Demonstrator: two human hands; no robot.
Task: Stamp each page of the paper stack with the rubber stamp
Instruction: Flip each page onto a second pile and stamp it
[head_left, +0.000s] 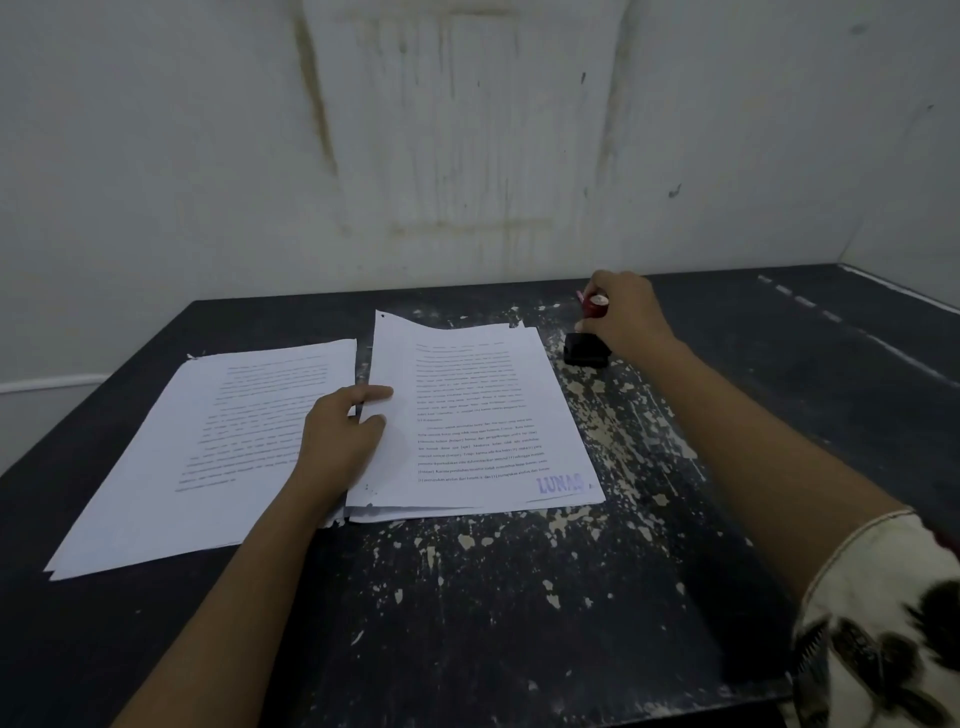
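Observation:
Two piles of printed white pages lie on the dark table (467, 597). The right stack (483, 410) shows a blue "LUNAS" stamp mark (560, 484) in its bottom right corner. The left pile (208, 447) lies flat beside it. My left hand (343, 431) pinches the left edge of the right stack's top sheet, which lifts slightly. My right hand (626, 312) grips the red-handled rubber stamp (595, 305) and holds it down on the black ink pad (587, 351), just beyond the stack's top right corner.
The table's black paint is chipped in pale flecks around the stack and the ink pad. A stained white wall (467, 156) rises directly behind the table. A second wall closes the far right corner. A patterned sleeve (883, 623) covers my right upper arm.

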